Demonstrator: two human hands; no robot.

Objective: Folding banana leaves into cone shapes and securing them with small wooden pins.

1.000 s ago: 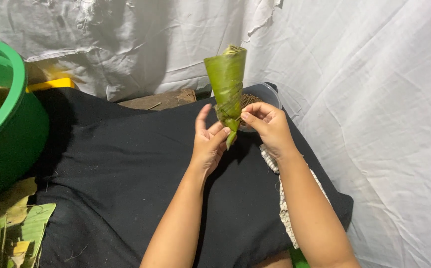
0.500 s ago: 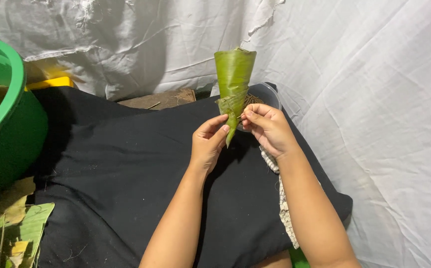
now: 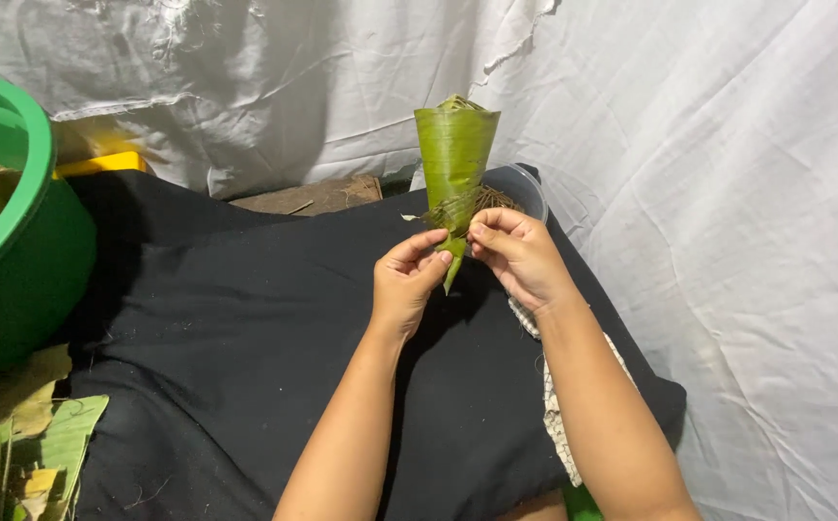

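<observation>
At the near edge, two bare forearms are seen rising from the bottom of the view over a black cloth [image 3: 245, 338], which is matte, a little wrinkled and dotted with small dry fibres. At the lower left, pieces of green and yellowed banana leaf [image 3: 23, 453] are laid flat beside the cloth, and a strip of checked fabric [image 3: 554, 415] is partly seen under the right forearm. Further up, a green leaf cone [image 3: 454, 159] is held upright above the cloth, with the wide mouth at the top and the narrow tip pointing down. The left hand [image 3: 407, 285] is closed around the lower part of the cone, with thumb and fingertips pinching it near the tip. The right hand [image 3: 517, 253] is also closed, its fingers curled and pinching thin brown fibre string [image 3: 457, 205] that is wound around the cone just above the hands. Compared with half a second ago, the cone is held in almost the same place and a little more straight, and the two hands are brought closer together at the tie. The surface of the cone is smooth and slightly glossy, with fine ribs running along its length. At the left, a big round green plastic tub [image 3: 23, 241] with dry leaves inside is placed, and a yellow object [image 3: 100, 162] is partly seen behind it. The rim of a clear plastic container [image 3: 532, 193] is visible behind the right hand. At the far side, a wrinkled white sheet [image 3: 708, 174] is hung as background.
</observation>
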